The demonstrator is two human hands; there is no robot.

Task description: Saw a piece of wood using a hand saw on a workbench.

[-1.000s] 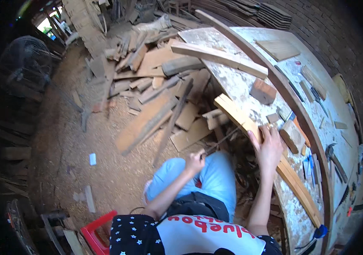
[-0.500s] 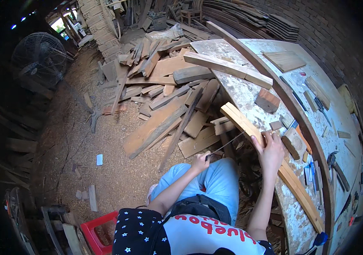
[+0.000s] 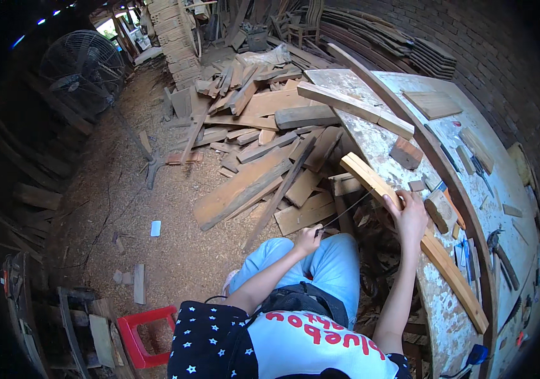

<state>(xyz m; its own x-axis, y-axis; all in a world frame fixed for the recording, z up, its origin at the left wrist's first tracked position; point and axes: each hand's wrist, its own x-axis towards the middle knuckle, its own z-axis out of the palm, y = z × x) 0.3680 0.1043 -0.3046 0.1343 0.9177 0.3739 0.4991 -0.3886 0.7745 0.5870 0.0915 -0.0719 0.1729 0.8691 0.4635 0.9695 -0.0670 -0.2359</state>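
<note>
A long, light-brown wooden strip [image 3: 456,278] lies along the near edge of the worktable, its far end jutting past the edge. My right hand [image 3: 408,218] is closed over the strip near that end, thumb on the near side and fingers across the top. Above my knees, my left hand [image 3: 308,240] grips the dark handle of a slim, rod-like hand tool [image 3: 348,209]. The tool's thin dark shaft slants up to the strip's near side, just short of my right hand. Whether it is a file or a narrow saw cannot be made out.
The whitish, worn worktable [image 3: 437,309] carries a long dark beam [image 3: 409,117], a short block [image 3: 406,153], a hammer [image 3: 504,258] and a blue-headed brush [image 3: 476,355]. Scrap wood [image 3: 245,183] is heaped beyond my knees. A red plastic stool [image 3: 132,335] and a large fan [image 3: 84,71] stand left.
The whole view has shifted slightly, so the scene sits lower and further right. My right hand keeps its hold on the strip, and my left hand still grips the tool beside it.
</note>
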